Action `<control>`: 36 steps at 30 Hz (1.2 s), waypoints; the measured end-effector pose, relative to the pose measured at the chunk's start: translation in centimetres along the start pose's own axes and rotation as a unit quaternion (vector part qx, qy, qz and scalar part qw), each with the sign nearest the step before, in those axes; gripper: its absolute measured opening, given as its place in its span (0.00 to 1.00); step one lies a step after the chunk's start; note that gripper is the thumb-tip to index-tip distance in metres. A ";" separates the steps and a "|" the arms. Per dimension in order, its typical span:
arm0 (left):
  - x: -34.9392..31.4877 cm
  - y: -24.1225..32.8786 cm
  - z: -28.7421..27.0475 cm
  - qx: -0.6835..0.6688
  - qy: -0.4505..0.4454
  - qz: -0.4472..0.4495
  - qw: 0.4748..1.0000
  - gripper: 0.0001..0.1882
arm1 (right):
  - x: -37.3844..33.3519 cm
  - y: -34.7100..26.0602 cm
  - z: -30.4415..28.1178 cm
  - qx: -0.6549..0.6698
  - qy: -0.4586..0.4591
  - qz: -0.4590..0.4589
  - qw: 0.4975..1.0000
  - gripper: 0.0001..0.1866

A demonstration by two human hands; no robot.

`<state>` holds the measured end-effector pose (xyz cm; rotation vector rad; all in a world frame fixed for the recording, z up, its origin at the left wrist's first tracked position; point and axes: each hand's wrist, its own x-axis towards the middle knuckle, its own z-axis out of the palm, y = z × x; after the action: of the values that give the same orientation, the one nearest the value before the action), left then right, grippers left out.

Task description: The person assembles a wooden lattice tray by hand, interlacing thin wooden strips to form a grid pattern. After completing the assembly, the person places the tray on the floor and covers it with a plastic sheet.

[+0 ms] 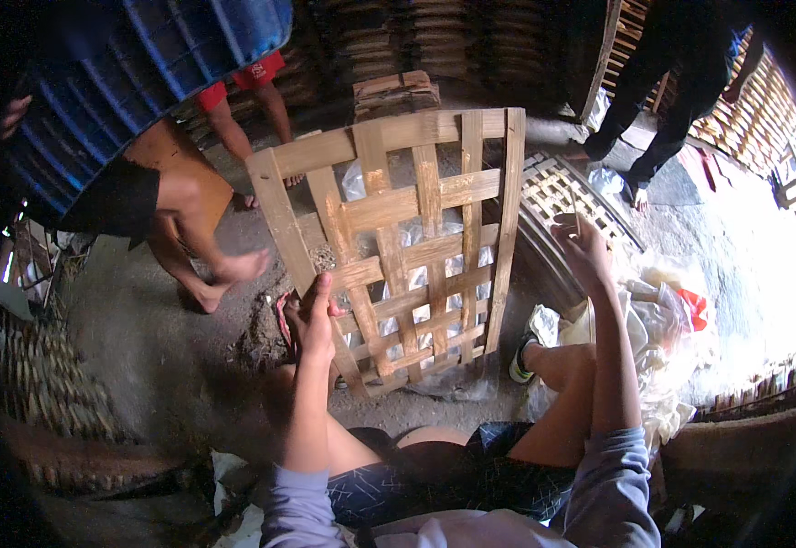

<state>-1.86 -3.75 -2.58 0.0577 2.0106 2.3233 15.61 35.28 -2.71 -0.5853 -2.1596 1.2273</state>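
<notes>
A woven bamboo lattice panel (407,247) stands nearly upright on the ground in front of the seated person, tilted a little to the left, its flat strips crossing to leave open squares. The left hand (314,315) grips the panel's left edge strip low down, fingers wrapped around it and thumb up along the wood. The right hand (583,245) is raised just to the right of the panel, apart from it, with its fingers curled together around something small and thin; what it is cannot be told. Clear plastic sheeting (435,274) shows through the panel's gaps behind it. To the right lies a round woven basket tray (570,196) with an open lattice weave, its contents hidden. Beside the person's right knee sits a heap of white plastic bags (658,320) with a red scrap among them. Another person's bare legs (201,247) stand on the dirt at the left, and stacked woven trays (37,388) fill the lower left corner.
</notes>
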 end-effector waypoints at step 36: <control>5.3 -0.8 -2.7 0.051 0.013 0.096 0.994 0.27 | -1.9 1.7 7.0 0.023 -0.117 0.048 0.992 0.20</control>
<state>-7.31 -5.90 -3.88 0.2385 2.2262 2.3380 12.43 30.59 -7.53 -0.5557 -2.3107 1.4571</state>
